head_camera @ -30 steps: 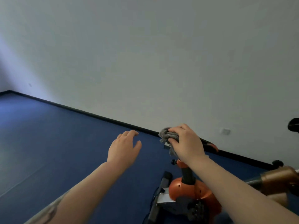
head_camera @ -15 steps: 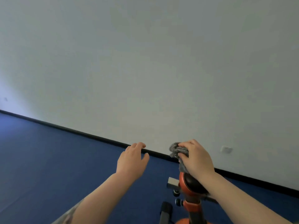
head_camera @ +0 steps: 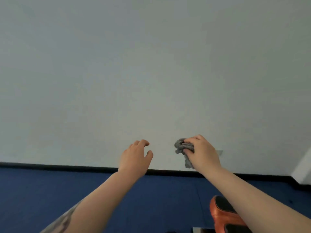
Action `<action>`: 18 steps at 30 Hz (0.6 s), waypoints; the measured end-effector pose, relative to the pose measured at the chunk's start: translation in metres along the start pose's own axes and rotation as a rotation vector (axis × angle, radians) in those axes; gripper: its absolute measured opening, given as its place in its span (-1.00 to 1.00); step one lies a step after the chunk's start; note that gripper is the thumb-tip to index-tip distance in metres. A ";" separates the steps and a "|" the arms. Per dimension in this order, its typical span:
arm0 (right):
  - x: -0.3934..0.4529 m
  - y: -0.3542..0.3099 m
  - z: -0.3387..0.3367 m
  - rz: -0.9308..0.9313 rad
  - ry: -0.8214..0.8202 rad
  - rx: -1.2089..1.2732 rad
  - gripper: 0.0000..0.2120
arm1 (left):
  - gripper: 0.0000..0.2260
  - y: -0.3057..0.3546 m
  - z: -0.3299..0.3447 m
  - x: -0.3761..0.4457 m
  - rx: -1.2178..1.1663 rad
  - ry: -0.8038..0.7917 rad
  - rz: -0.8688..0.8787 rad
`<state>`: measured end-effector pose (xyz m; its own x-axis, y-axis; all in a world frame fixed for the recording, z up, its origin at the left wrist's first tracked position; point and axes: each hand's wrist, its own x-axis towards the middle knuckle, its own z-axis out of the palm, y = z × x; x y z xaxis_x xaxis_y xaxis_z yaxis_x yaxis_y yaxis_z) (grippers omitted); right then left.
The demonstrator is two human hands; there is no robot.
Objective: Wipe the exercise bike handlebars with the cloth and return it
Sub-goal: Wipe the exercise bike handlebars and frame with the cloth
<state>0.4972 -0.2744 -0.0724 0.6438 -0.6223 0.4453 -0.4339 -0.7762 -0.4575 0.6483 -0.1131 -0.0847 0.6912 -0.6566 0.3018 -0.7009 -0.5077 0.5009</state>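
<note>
Two surfaces fill the view, a pale wall [head_camera: 151,64] above a blue floor [head_camera: 50,190] edged by a black skirting [head_camera: 58,166]; the exercise bike [head_camera: 223,214], cut off at the bottom edge, hides its handlebars; the left hand [head_camera: 134,158] hangs relaxed and empty; the right hand [head_camera: 203,153] grasps the bunched grey cloth [head_camera: 182,147] in mid-air.

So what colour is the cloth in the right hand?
Grey. The cloth, bunched in the right hand, shows in the head view.
</note>
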 end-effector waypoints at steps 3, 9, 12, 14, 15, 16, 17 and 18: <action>0.029 -0.009 0.025 0.136 0.089 -0.012 -0.83 | -0.71 -0.040 -0.001 0.050 -0.016 -0.067 0.079; 0.066 -0.020 0.043 0.351 0.187 -0.110 -0.80 | -0.72 -0.083 -0.010 0.127 -0.033 -0.159 0.213; 0.074 -0.020 0.044 0.389 0.215 -0.158 -0.80 | -0.71 -0.082 0.000 0.157 -0.088 -0.183 0.248; 0.085 -0.016 0.043 0.408 0.223 -0.200 -0.81 | -0.71 -0.070 0.014 0.175 -0.121 -0.222 0.285; 0.091 -0.014 0.042 0.421 0.235 -0.217 -0.81 | -0.70 -0.063 0.021 0.183 -0.131 -0.241 0.313; 0.096 -0.011 0.042 0.435 0.252 -0.230 -0.81 | -0.70 -0.054 0.028 0.192 -0.139 -0.258 0.344; 0.101 -0.008 0.041 0.449 0.271 -0.236 -0.82 | -0.70 -0.045 0.036 0.201 -0.149 -0.272 0.376; 0.106 -0.004 0.041 0.460 0.286 -0.240 -0.82 | -0.70 -0.036 0.043 0.210 -0.158 -0.288 0.405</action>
<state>0.5925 -0.3328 -0.0548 0.1742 -0.8771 0.4476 -0.7801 -0.4003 -0.4809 0.8115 -0.2569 -0.0744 0.2778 -0.9212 0.2724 -0.8518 -0.1051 0.5133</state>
